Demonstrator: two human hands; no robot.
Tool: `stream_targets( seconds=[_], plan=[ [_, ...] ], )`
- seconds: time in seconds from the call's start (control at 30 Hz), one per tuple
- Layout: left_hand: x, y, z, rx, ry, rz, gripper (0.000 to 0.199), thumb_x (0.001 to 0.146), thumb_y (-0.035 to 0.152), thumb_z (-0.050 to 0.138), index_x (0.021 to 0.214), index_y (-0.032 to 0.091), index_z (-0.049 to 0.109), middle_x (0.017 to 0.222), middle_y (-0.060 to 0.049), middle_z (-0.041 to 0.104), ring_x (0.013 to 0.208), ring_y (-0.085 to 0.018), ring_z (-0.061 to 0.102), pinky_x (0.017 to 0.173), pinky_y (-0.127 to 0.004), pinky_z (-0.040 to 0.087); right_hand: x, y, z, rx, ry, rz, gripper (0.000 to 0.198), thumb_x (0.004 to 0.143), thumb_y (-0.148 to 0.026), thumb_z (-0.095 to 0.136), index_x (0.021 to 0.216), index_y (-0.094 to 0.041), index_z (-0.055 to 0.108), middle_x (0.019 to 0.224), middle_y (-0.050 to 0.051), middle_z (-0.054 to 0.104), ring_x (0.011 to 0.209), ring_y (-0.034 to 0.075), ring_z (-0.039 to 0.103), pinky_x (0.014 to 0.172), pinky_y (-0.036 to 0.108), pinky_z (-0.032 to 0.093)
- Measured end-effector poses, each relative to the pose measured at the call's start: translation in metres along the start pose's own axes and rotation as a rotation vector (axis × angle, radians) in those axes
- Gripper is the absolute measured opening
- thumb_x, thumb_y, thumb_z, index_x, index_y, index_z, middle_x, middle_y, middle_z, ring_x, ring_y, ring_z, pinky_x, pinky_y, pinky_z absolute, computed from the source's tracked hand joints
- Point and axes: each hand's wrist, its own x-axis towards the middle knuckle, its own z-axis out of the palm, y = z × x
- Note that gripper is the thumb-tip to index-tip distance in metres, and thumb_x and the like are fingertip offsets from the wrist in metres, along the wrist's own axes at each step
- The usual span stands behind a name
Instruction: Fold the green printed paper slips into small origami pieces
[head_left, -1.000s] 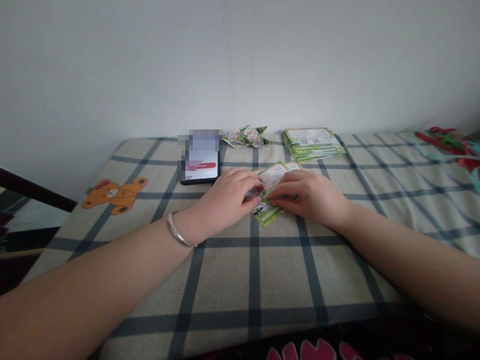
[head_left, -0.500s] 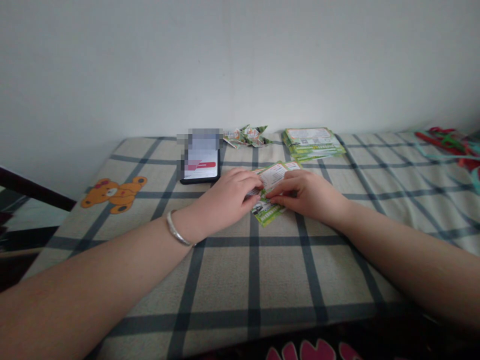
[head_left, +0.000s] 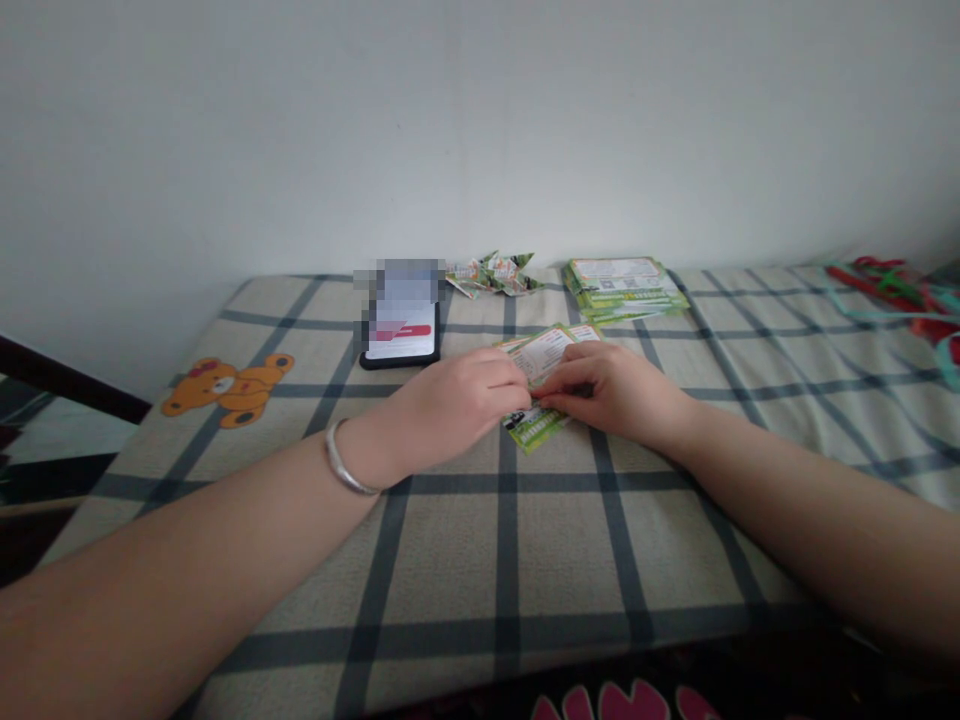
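Observation:
Several green-and-white printed cards [head_left: 546, 352] lie overlapping on the checked cloth, under my two hands. My left hand [head_left: 472, 400], with a silver bangle [head_left: 346, 462] on the wrist, has its fingers closed at the cards' left side. From the right, my right hand [head_left: 611, 388] pinches with thumb and forefinger at the middle of the cards. The fingertips of both hands nearly meet there, and what lies exactly between them is partly hidden.
A phone [head_left: 405, 335] with a lit screen lies behind my left hand. Folded paper pieces [head_left: 495, 273] sit by the wall, beside a stack of similar cards [head_left: 622, 285]. Colourful ribbons [head_left: 892, 290] are at far right. A bear picture [head_left: 231, 390] lies at left.
My left hand has turned slightly and its fingers have closed in toward the right fingertips. My right hand and the cards have hardly moved.

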Motion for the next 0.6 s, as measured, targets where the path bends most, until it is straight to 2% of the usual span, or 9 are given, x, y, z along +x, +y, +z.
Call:
stream_targets(
  seconds=[0.13, 0.27, 0.37, 0.47, 0.6],
  plan=[
    [-0.001, 0.002, -0.004, 0.043, -0.04, 0.006, 0.021, 0.091, 0.009, 0.05, 0.095, 0.011, 0.07, 0.097, -0.008, 0.071, 0.094, -0.022, 0.065, 0.087, -0.037, 0.055, -0.001, 0.002, 0.003, -0.014, 0.04, -0.055, 0.017, 0.089, -0.027, 0.063, 0.095, -0.022, 0.078, 0.088, 0.006, 0.067, 0.083, 0.017, 0.06, 0.074, 0.029, 0.046],
    [-0.001, 0.005, -0.007, 0.033, -0.096, -0.041, 0.023, 0.091, 0.01, 0.048, 0.095, 0.013, 0.071, 0.098, -0.007, 0.071, 0.094, -0.02, 0.066, 0.088, -0.035, 0.055, -0.003, 0.001, 0.001, -0.126, 0.136, -0.245, 0.018, 0.092, -0.026, 0.06, 0.093, -0.022, 0.077, 0.09, 0.006, 0.069, 0.084, 0.019, 0.058, 0.077, 0.032, 0.044],
    [0.001, 0.008, -0.01, -0.011, -0.161, -0.128, 0.022, 0.091, 0.011, 0.049, 0.095, 0.015, 0.071, 0.097, -0.006, 0.07, 0.093, -0.019, 0.067, 0.087, -0.035, 0.056, -0.006, -0.001, -0.002, -0.275, 0.125, -0.358, 0.022, 0.095, -0.024, 0.054, 0.096, -0.022, 0.075, 0.086, 0.005, 0.07, 0.086, 0.02, 0.056, 0.075, 0.033, 0.042],
    [0.002, 0.01, -0.012, -0.013, -0.192, -0.147, 0.022, 0.091, 0.012, 0.049, 0.094, 0.014, 0.07, 0.096, -0.007, 0.069, 0.091, -0.02, 0.066, 0.084, -0.035, 0.056, -0.009, -0.002, -0.004, -0.378, 0.091, -0.383, 0.021, 0.094, -0.022, 0.053, 0.1, -0.022, 0.073, 0.09, 0.005, 0.07, 0.087, 0.02, 0.057, 0.071, 0.031, 0.04],
    [0.001, 0.009, -0.011, 0.035, -0.206, -0.088, 0.022, 0.092, 0.01, 0.048, 0.094, 0.015, 0.069, 0.099, -0.007, 0.068, 0.094, -0.019, 0.065, 0.086, -0.035, 0.055, -0.01, -0.008, -0.007, -0.448, 0.031, -0.332, 0.017, 0.091, -0.018, 0.056, 0.096, -0.021, 0.072, 0.094, 0.004, 0.07, 0.078, 0.017, 0.058, 0.063, 0.03, 0.036]
  ],
)
